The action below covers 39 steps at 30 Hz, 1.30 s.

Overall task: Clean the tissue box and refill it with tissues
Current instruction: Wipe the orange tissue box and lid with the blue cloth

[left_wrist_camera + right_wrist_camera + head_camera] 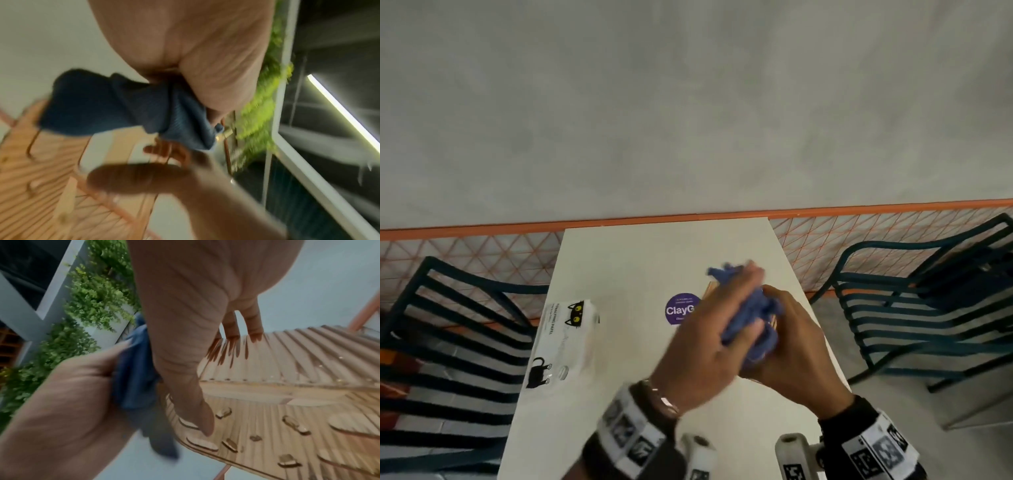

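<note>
Wooden slatted tissue box, pale and ribbed with small oval cut-outs, sits on the white rectangular table towards its right side, almost wholly covered by both hands in the head view. From where I stand the left hand has a crumpled blue cloth bunched up in its curled fingers and is pushing it against the end of the box; that hand is smeared with motion, so it looks to be mid-rub. The right hand steadies the box from the other side: in the right wrist view its thumb lies down along the box's curved edge and its fingers reach, slightly apart, over the slatted top. Just how firmly it grips I cannot tell.

Over on the left of the table, well apart from the hands, lies a white plastic pack of tissues printed with black cats, apparently unopened. A round purple sticker on the tabletop peeks out just beside the left hand. Dark green metal chairs flank the table.

I would judge this the cleaning step, with refilling not yet begun. Next the cloth wants working over the remaining faces and into the slats, the box turned as needed; then the cloth set down, the box opened and the cat pack fetched across.
</note>
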{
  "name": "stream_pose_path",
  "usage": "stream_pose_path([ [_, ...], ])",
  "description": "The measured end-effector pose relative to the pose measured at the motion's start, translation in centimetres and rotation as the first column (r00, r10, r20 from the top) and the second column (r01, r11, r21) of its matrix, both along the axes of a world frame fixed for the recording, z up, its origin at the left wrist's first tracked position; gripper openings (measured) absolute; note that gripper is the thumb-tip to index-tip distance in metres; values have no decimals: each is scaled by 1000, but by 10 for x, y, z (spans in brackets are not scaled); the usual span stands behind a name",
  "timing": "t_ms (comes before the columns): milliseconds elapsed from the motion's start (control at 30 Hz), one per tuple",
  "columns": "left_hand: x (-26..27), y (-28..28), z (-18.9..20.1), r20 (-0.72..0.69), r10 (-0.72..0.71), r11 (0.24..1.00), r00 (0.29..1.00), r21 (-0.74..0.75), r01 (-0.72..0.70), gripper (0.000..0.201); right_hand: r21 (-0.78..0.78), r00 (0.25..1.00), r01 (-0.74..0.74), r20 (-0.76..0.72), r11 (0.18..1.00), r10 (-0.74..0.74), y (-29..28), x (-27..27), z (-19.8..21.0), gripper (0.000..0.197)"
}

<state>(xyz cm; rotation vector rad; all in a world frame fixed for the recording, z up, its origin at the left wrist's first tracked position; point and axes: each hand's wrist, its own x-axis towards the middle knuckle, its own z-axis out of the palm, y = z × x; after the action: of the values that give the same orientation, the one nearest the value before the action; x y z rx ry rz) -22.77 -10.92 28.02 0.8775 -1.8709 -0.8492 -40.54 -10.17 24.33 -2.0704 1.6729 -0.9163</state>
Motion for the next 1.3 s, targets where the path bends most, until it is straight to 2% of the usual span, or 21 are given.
stream_pose_path([
  [67, -15, -5, -15, 252, 30, 973, 967, -228, 29, 56, -14, 997, 25, 68, 1000, -24, 2, 2, 1, 70],
  [100, -16, -10, -23, 276, 31, 973, 961, -228, 34, 55, -29, 997, 51, 59, 998, -49, 3, 2, 2, 70],
  [167, -10, -20, -33, 159, 43, 999, 986, -29, -38, 52, -66, 998, 40, -36, 997, -42, 6, -3, 1, 83],
  [233, -1, -28, -44, -5, 152, 969, 988, 199, -148, 48, -33, 995, 67, -68, 997, -69, 10, -6, 0, 98],
  [267, 0, -27, -49, -29, 192, 956, 981, 234, -180, 49, -25, 994, 87, -66, 996, -89, 12, -7, 0, 101],
  [333, -5, -15, -50, 54, 146, 982, 988, 110, -151, 53, -56, 996, 74, -39, 996, -76, 12, -9, 0, 97],
  [400, -17, 1, -46, 182, 46, 987, 982, -160, -17, 57, -118, 1000, 5, 20, 993, -3, 11, -11, -1, 86],
  [433, -18, 4, -46, 225, 14, 971, 974, -236, 40, 57, -118, 999, -15, 46, 993, 21, 11, -12, -1, 84],
  [467, -17, 2, -47, 233, -2, 970, 973, -234, 58, 56, -97, 999, -11, 49, 995, 16, 10, -12, 1, 85],
  [533, -9, -15, -49, 128, -2, 1000, 992, -25, 5, 54, -64, 999, 32, 10, 997, -32, 11, -11, 3, 94],
  [600, -1, -33, -48, -66, 61, 957, 996, 287, -40, 46, -14, 998, 67, 12, 998, -67, 13, -10, 3, 102],
  [667, 5, -43, -49, -306, 146, 814, 941, 578, 62, 34, 29, 995, 83, 51, 996, -84, 15, -13, 5, 103],
  [733, 6, -46, -58, -470, 327, 583, 820, 783, 216, 30, 79, 987, 96, 119, 992, -105, 14, -15, 10, 102],
  [767, 5, -45, -66, -508, 402, 482, 762, 825, 296, 41, 111, 977, 105, 172, 988, -123, 13, -16, 13, 104],
  [800, 2, -41, -72, -531, 456, 416, 714, 837, 356, 52, 139, 964, 112, 227, 984, -142, 11, -15, 17, 106],
  [867, -3, -33, -87, -490, 560, 328, 668, 872, 364, 51, 172, 943, 117, 288, 978, -163, 7, -14, 22, 109],
  [967, -3, -20, -99, -431, 596, 301, 677, 902, 309, 30, 192, 924, 119, 338, 974, -179, 4, -12, 24, 107],
  [1033, -2, -16, -110, -442, 613, 288, 655, 897, 336, 26, 195, 881, 145, 421, 970, -216, 4, -10, 21, 104],
  [1167, -13, -11, -113, -565, 674, 335, 476, 808, 485, 34, 185, 748, 230, 595, 956, -295, 8, 10, 6, 103],
  [1233, -17, -14, -111, -604, 697, 328, 388, 749, 576, 46, 169, 760, 252, 576, 953, -303, 9, 20, -3, 106],
  [1300, -14, -23, -115, -593, 722, 292, 357, 729, 620, 61, 162, 814, 215, 515, 963, -269, 10, 20, -5, 107],
])
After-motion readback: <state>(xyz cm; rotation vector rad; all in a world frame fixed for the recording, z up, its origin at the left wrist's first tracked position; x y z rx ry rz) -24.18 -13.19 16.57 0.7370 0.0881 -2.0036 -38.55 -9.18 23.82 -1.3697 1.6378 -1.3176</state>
